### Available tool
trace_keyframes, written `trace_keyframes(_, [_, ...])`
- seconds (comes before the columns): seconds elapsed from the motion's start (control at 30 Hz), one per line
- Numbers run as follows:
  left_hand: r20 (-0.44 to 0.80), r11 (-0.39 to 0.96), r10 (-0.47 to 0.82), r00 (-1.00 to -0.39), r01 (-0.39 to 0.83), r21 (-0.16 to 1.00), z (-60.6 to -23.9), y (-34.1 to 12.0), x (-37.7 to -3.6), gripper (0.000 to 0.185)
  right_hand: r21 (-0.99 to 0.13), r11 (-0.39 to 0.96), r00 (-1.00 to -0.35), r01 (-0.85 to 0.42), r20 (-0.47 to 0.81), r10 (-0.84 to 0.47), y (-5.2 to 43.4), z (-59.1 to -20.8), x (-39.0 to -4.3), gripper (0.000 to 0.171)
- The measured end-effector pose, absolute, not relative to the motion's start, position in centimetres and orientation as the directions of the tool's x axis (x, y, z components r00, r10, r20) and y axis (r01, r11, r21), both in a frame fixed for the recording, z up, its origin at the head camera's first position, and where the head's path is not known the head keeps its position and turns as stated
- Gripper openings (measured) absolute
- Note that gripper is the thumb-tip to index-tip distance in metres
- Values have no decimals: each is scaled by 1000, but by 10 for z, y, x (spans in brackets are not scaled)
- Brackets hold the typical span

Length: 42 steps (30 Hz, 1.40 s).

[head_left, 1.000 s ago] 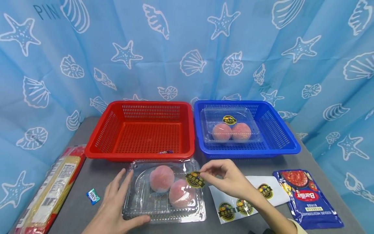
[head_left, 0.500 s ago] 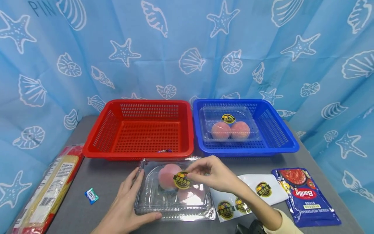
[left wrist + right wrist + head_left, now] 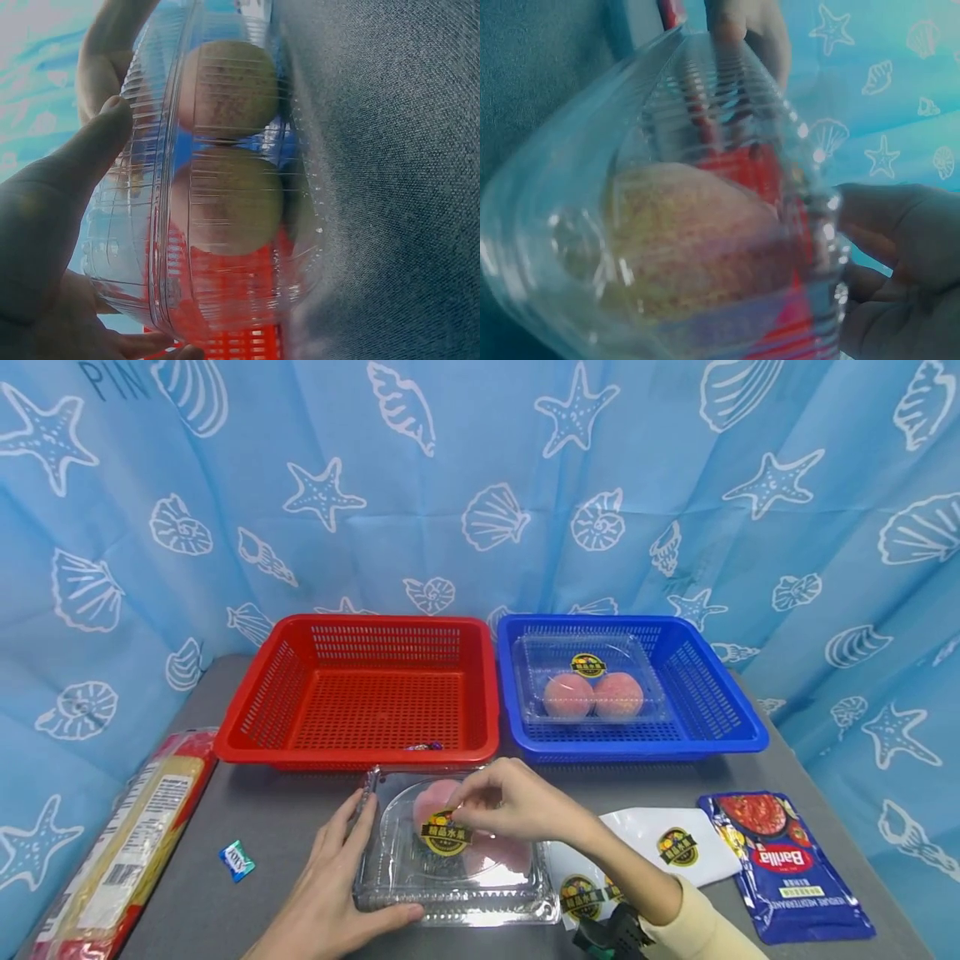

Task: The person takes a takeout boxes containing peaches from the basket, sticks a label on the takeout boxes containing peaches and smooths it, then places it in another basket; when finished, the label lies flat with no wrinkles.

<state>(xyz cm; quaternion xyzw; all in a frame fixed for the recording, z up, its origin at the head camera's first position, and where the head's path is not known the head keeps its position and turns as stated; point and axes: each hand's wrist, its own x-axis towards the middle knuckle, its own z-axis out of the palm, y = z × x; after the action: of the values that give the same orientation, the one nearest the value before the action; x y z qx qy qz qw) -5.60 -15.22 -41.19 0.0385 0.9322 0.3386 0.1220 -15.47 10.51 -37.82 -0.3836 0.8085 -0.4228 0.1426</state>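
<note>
A clear plastic clamshell box [image 3: 408, 887] with pink peaches [image 3: 497, 857] inside lies closed before the red basket. Along its left side my left hand [image 3: 333, 885] rests with fairly straight fingers, the thumb [image 3: 105, 124] lying along the front edge. My right hand [image 3: 510, 802] pinches a black and gold round label sticker [image 3: 447, 833] by its upper right edge. The sticker is over the lid's middle; whether its lower part touches the lid I cannot tell. In the right wrist view the box wall [image 3: 577, 225] is close and blurred.
Behind stand a red basket [image 3: 262, 756] holding a small wrapped sweet, and a blue basket [image 3: 705, 746] holding a labelled peach box [image 3: 588, 647]. Right lie a white sticker sheet [image 3: 637, 827] and a Barilla pouch [image 3: 787, 877]. Left are a pasta pack [image 3: 142, 843] and a wrapped candy [image 3: 237, 860].
My right hand has carried the sticker left, from the lid's right part to its middle. The box, with my left hand on it, has shifted right.
</note>
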Motion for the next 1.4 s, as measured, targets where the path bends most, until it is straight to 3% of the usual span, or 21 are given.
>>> trace_keyframes(0.27, [-185, 774, 158, -970, 6, 633, -413, -152, -55, 135, -748, 404, -685, -527, 93, -723, 104, -379, -155, 11])
trace_keyframes(0.53, [-175, 776, 154, -972, 9, 631, -413, -151, -55, 136, -618, 511, -717, -598, 128, -685, 97, -380, -147, 10])
trace_keyframes(0.8, [-204, 772, 136, -969, -26, 636, -412, -149, -56, 137, -485, 541, -698, -687, 236, -676, 94, -384, -141, 9])
trace_keyframes(1.03, [-245, 777, 130, -961, -55, 627, -412, -149, -57, 137, -364, 634, -730, -683, 297, -616, 92, -386, -132, 42])
trace_keyframes(1.2, [-238, 774, 140, -961, -43, 631, -412, -149, -56, 136, -274, 604, -663, -748, 324, -675, 87, -390, -121, 21])
trace_keyframes(1.4, [-229, 786, 142, -963, -31, 618, -413, -149, -56, 136, -243, 645, -689, -725, 243, -683, 83, -394, -115, 28])
